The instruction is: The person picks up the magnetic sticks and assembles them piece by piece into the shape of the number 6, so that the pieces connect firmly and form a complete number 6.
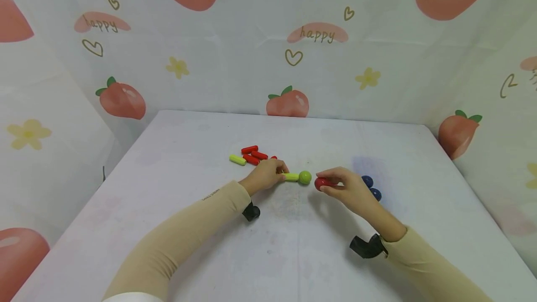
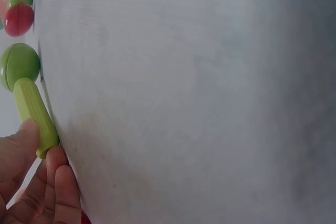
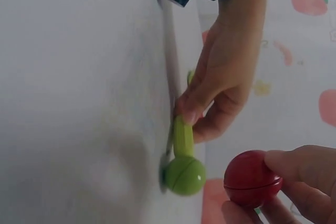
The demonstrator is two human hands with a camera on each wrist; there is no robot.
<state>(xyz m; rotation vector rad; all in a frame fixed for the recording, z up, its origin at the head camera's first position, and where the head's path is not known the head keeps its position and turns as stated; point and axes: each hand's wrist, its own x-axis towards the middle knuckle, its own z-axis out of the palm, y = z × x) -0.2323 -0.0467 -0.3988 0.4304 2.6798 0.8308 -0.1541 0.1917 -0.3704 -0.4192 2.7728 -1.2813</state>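
My left hand [image 1: 264, 176] pinches a short yellow-green ribbed handle [image 2: 37, 116] between thumb and fingers, low over the table. A green ball [image 1: 305, 177] with a seam round it sits against the handle's far end, in line with it. Just to the right, my right hand [image 1: 350, 192] grips a glossy red ball [image 3: 249, 179], thumb on one side and fingertips on the other. This ball also has a seam, and a small gap separates it from the green one in the head view. Its back is hidden by my fingers.
Several red handles [image 1: 259, 155] lie beyond my left hand, with another yellow-green handle [image 1: 237, 159] to their left. Two dark blue balls [image 1: 375, 194] stand right of my right hand. A patterned cloth [image 1: 235, 83] hangs behind the white table [image 1: 201, 134].
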